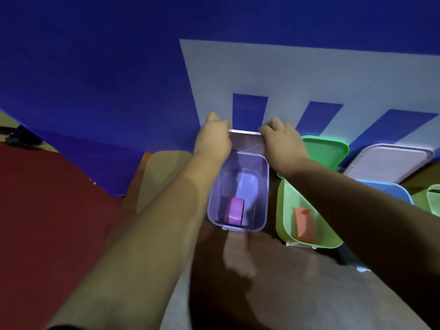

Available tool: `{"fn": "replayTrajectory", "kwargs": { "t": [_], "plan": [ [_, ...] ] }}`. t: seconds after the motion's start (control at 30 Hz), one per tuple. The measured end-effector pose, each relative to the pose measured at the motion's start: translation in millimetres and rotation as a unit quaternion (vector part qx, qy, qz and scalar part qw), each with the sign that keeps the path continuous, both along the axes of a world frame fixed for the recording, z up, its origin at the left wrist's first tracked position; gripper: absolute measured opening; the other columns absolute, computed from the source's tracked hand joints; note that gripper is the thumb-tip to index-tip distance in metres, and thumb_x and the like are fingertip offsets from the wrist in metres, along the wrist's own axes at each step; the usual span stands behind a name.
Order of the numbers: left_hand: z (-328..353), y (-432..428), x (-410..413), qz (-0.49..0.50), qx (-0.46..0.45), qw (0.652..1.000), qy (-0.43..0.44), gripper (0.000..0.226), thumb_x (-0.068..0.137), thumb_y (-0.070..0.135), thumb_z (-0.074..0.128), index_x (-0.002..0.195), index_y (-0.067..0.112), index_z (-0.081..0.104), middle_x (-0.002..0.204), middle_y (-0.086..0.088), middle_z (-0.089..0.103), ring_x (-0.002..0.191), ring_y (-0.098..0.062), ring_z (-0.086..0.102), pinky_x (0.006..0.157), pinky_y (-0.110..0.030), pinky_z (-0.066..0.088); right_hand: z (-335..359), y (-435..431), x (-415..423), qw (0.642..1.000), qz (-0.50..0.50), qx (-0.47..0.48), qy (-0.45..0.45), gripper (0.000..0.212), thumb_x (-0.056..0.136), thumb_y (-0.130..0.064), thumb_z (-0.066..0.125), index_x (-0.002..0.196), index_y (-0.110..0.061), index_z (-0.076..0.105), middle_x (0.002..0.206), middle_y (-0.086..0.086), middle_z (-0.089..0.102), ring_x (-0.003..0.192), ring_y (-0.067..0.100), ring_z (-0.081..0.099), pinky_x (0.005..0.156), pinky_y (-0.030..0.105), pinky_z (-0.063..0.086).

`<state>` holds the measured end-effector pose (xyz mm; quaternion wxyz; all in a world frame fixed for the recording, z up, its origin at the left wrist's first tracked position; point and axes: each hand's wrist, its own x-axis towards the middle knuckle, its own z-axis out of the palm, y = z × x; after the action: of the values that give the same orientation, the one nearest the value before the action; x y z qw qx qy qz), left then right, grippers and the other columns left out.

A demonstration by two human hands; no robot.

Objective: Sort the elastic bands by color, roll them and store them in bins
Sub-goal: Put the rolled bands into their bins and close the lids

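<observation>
From the head view we see a brown table pushed up against a deep blue wall. The wall carries a pale panel with three blue stripes. Left of the table lie a red floor and a tan slab (we cannot tell what it is).

Both arms reach to the table's far edge. The left hand and right hand each grip an upper corner of a mauve lid, fingers curled over its white top rim. The lid stands upright against the wall.

Just in front of it, near the middle of the far edge, sits a purple bin, open. A pink roll lies at its near end. Beside it to the right is a green bin, partly under the right forearm, and an orange roll rests inside. Shadows of the arms fall across the near part of the table.

Behind the green bin a green lid leans on the wall. Further right a pale lid leans there too, behind a blue bin. A second green bin is cut off by the right side of the view.
</observation>
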<state>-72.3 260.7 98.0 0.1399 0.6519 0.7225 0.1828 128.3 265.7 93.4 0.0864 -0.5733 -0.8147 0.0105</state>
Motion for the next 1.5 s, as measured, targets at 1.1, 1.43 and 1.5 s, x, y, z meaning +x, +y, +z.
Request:
{"fn": "replayTrajectory", "kwargs": {
  "t": [1.1,1.43,1.5],
  "plan": [
    [-85.5,-210.2,-8.0,-0.128,-0.064,0.985,0.092,0.039,0.066,-0.005,0.056,0.100,0.012,0.058,0.116,-0.006,0.056,0.103,-0.034,0.056,0.078,-0.046,0.054,-101.0,-187.8,23.4,0.971,0.166,-0.159,0.072,0.045,0.079,-0.021,0.060,0.122,-0.009,0.067,0.135,0.012,0.062,0.119,0.035,0.058,0.106,0.045,0.052],
    [-38.6,-128.6,56.7,-0.142,-0.073,0.985,0.070,0.034,0.092,0.009,0.057,0.123,0.015,0.069,0.127,-0.006,0.060,0.118,-0.032,0.054,0.101,-0.044,0.049,-48.0,-102.2,92.6,0.974,0.031,-0.091,0.206,0.018,0.086,-0.010,0.061,0.101,-0.011,0.071,0.112,0.013,0.067,0.106,0.037,0.063,0.098,0.045,0.050],
    [-27.1,-101.2,86.7,-0.161,-0.048,0.985,0.028,0.034,0.094,0.010,0.057,0.125,0.014,0.067,0.129,-0.007,0.059,0.119,-0.031,0.054,0.100,-0.044,0.050,-30.8,-78.1,122.0,0.975,-0.063,-0.092,0.191,0.027,0.092,-0.014,0.063,0.118,-0.011,0.070,0.130,0.010,0.061,0.119,0.032,0.058,0.103,0.042,0.048]
  ]
}}
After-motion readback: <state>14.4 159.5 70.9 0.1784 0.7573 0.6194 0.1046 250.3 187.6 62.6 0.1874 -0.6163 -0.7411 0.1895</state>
